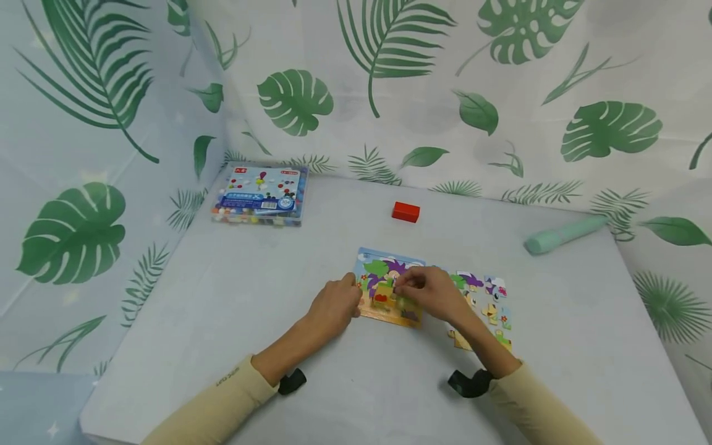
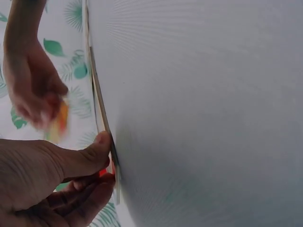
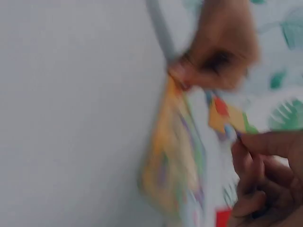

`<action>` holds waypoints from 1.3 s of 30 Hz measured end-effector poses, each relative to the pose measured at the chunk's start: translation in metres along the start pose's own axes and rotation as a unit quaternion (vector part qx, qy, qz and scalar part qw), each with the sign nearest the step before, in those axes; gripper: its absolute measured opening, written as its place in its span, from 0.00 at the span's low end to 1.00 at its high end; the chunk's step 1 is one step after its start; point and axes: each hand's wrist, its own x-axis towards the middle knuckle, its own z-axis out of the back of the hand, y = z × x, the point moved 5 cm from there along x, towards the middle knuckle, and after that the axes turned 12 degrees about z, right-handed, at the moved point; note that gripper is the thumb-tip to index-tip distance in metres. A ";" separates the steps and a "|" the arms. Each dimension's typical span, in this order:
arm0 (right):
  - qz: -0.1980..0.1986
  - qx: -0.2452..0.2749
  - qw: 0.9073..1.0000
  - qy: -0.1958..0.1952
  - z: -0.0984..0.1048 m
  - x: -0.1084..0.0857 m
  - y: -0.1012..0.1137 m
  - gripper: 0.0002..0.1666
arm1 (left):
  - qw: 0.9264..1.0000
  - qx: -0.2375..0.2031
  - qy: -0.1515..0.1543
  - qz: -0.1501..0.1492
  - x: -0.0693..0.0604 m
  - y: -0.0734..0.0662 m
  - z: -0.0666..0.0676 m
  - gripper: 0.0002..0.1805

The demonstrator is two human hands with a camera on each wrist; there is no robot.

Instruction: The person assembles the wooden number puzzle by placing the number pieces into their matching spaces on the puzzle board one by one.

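A colourful picture puzzle board (image 1: 389, 316) lies on the white table in the head view. My left hand (image 1: 335, 301) holds its left edge; in the left wrist view the thumb and fingers pinch the thin board edge (image 2: 102, 106). Above the board, my right hand (image 1: 432, 292) pinches a yellow puzzle piece (image 3: 233, 116) with a red patch and a green end between thumb and fingertips. That piece is blurred in the left wrist view. Several loose puzzle pieces (image 1: 492, 314) lie right of the board, partly hidden by my right forearm.
A clear plastic box (image 1: 261, 193) of coloured beads stands at the back left. Behind the board sits a red block (image 1: 406, 212). A mint green cylindrical object (image 1: 566, 235) lies at the back right. Leaf-patterned cloth borders the table at the back and sides.
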 end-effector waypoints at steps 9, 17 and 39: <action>-0.074 0.047 0.996 0.035 0.037 -0.076 -0.035 0.06 | 1.000 0.023 -0.001 -0.015 -0.004 0.003 0.004 0.12; -0.082 -0.033 0.996 0.005 0.024 -0.082 -0.047 0.04 | 1.000 0.024 0.011 -0.003 -0.005 0.011 0.004 0.09; -0.032 -0.133 0.989 -0.057 0.011 -0.086 -0.033 0.03 | 1.000 0.024 0.002 -0.011 -0.009 0.014 0.004 0.11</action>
